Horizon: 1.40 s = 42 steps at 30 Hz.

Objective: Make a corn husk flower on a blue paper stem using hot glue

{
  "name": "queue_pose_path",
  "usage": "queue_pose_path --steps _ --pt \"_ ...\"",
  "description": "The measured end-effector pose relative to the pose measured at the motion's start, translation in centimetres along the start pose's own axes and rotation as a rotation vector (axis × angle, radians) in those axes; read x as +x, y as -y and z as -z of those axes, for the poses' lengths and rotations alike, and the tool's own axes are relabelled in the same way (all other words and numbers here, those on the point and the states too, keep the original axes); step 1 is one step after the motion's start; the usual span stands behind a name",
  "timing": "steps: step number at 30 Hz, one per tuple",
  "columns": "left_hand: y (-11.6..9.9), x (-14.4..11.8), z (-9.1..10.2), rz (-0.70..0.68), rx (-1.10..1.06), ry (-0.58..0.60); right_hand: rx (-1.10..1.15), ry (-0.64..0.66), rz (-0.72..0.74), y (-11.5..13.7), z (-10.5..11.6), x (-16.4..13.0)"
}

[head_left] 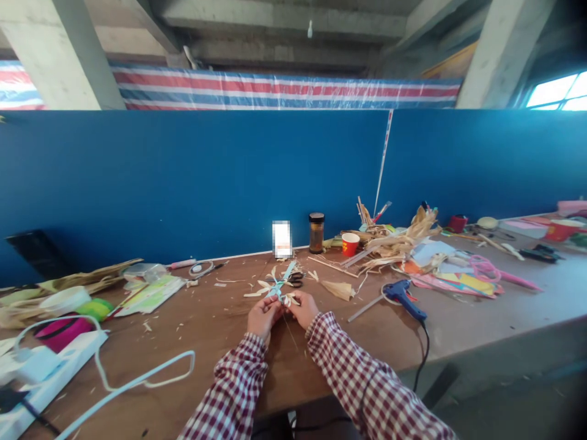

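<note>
Left of glue gun (403,298): pinching strip bundle (278,288) in fingertip grip of left hand (263,317) and right hand (304,310). Looks part-done: apparently gathered at centre, with splayed ends and loose thread (290,332) remaining.

Head-height view, forward and down

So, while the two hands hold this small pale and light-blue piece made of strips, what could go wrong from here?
1. The small pale and light-blue strip piece, between the fingers of the left hand and right hand, may bend if pinched too hard.
2. The blue glue gun could be dragged off the brown table, as its black cord hangs over the front edge.
3. The looped white cable might snag the left checked sleeve nearby.
</note>
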<state>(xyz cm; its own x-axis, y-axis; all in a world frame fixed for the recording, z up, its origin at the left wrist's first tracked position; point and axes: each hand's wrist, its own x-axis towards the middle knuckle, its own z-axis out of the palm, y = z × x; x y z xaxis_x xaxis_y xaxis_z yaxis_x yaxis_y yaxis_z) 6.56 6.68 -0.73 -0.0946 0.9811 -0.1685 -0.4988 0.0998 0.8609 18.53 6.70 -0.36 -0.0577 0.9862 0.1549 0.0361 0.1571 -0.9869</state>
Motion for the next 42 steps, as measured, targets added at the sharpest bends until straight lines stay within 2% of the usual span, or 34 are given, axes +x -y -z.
queue_pose_path --steps 7,14,21,27,34,42 --pt "-0.02 0.15 -0.21 0.012 0.017 -0.026 -0.012 -0.019 -0.008 -0.25 -0.05 0.01" --pt "-0.42 -0.53 -0.43 -0.039 0.005 -0.046 0.017 -0.016 -0.029 -0.1 0.05 0.25" --pt "-0.31 -0.31 -0.38 -0.038 -0.011 -0.035 0.006 0.002 0.034 -0.14 0.05 0.33" --pt "-0.41 -0.43 -0.21 -0.02 -0.007 -0.024 -0.038 -0.054 0.088 -0.35 -0.19 0.07" --pt "-0.33 -0.12 -0.1 0.054 0.057 0.046 -0.076 -0.099 0.209 -0.19 -0.25 -0.06" --pt "0.05 0.28 0.02 0.046 0.086 0.048 -0.106 -0.102 0.195 -0.2 -0.22 -0.18"
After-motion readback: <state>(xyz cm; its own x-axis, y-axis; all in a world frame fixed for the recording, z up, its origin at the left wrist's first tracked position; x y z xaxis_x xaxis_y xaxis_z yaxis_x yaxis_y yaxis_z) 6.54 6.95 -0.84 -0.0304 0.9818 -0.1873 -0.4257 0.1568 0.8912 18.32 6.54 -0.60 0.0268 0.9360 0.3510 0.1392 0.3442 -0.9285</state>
